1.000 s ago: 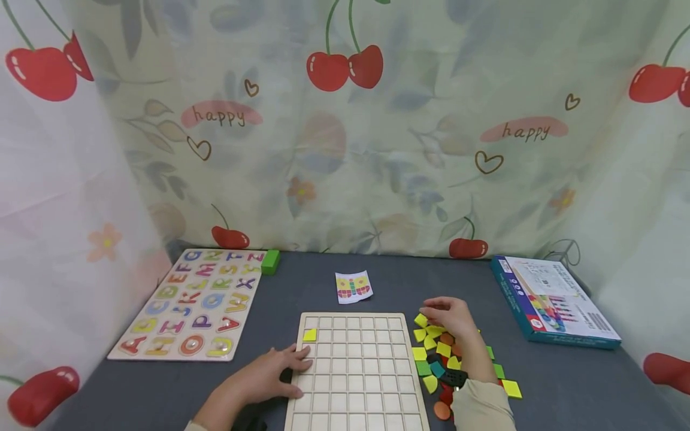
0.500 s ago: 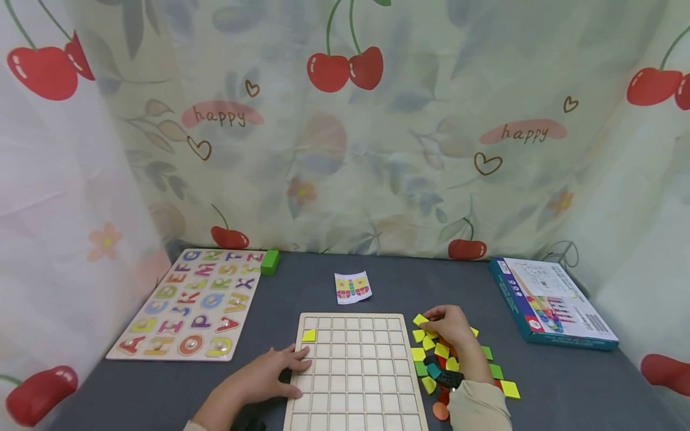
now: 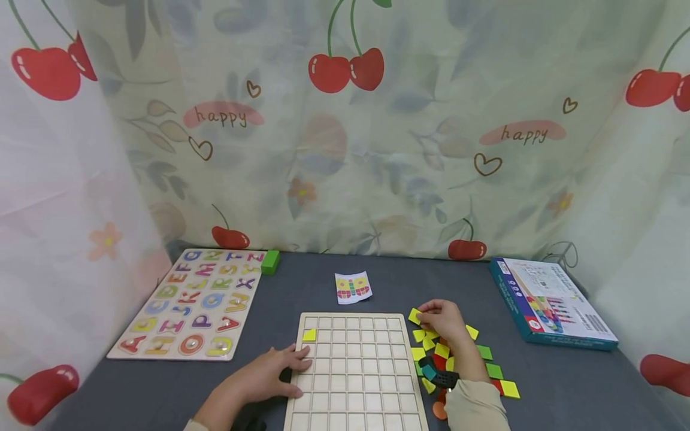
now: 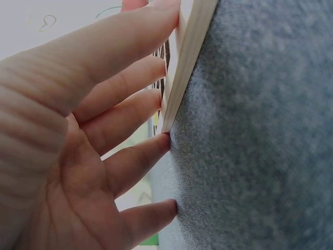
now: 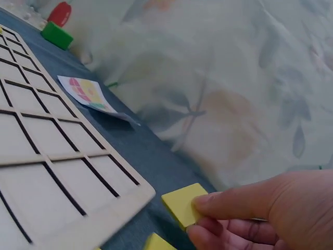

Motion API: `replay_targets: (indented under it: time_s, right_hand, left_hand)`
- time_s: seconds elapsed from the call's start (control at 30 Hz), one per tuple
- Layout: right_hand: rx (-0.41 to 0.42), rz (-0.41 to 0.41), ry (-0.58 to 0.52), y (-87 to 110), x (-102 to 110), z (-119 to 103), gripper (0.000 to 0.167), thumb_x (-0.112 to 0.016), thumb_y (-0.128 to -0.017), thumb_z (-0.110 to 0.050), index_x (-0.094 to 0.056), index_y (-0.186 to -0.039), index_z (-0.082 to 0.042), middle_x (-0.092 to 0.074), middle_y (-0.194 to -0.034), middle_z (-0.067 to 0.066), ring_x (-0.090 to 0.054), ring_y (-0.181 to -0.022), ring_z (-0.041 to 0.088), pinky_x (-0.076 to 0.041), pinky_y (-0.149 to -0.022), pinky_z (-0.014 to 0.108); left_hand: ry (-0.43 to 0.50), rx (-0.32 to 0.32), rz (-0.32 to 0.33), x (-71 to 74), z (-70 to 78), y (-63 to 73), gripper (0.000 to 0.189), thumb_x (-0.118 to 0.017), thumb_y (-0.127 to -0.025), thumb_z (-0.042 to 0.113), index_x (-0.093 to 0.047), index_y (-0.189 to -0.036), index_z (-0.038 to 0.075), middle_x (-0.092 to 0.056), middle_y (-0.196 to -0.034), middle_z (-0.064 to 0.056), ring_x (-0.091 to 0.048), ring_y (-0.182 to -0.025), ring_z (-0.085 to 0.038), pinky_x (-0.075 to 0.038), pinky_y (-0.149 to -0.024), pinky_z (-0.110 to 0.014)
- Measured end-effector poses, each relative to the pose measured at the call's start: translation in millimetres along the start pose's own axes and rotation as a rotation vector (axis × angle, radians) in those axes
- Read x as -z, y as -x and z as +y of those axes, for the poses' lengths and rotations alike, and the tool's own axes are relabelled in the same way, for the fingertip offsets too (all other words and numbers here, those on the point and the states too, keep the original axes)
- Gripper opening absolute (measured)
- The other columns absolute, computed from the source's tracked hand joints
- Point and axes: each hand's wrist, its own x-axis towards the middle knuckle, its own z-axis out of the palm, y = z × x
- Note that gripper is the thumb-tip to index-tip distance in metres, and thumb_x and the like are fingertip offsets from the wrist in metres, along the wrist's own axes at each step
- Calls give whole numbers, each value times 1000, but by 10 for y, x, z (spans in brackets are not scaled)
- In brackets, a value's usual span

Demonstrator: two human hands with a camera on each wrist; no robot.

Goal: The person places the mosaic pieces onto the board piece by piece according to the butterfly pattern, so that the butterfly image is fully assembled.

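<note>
While left hand (image 3: pixel 269 372) is resting spread on pale wooden grid board (image 3: pixel 354 366), right hand (image 3: pixel 446 321) is pinching yellow square tile (image 5: pixel 180 204) beside the board's far-right corner; likely light, stiff, best held edgewise.

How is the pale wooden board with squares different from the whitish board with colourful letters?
The pale wooden grid board is split into squares, while the whitish alphabet board carries colourful letters. In view, the grid board holds just one yellow square tile, while the alphabet board is covered in letters. The left hand touches the grid board; no hand touches the alphabet board. Both are flat boards on the dark table.
</note>
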Motion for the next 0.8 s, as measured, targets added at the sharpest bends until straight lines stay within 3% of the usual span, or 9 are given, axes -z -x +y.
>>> replay_targets:
  time_s: [0.23,0.4,0.8]
  right_hand:
    - [67,-71,-50,-10,-222,-179,14,-65,-85,-3,-64,-95,6,-64,-81,9,-62,-64,13,-57,-65,29]
    - [87,-186,-118,-11,-481,-281,15,-65,-85,-3,-65,-95,7,-65,-79,9,-63,-63,13,-57,-65,29]
    - [154,-419,-160,74,-1133,-475,16,-67,-83,-2,-64,-93,9,-63,-74,5,-61,-61,10,-56,-59,23]
  left_hand:
    - [2,-8,2,-1,-4,-9,61,-74,-77,30,-55,-130,9,-41,-146,-8,-24,-140,-39,-11,-107,-69]
    - [13,4,3,-9,1,0,60,-74,-77,30,-55,-130,9,-41,-146,-7,-23,-140,-38,-11,-108,-68]
    - [-18,18,11,-9,21,-3,60,-74,-77,32,-56,-130,10,-42,-145,-7,-25,-140,-38,-12,-107,-69]
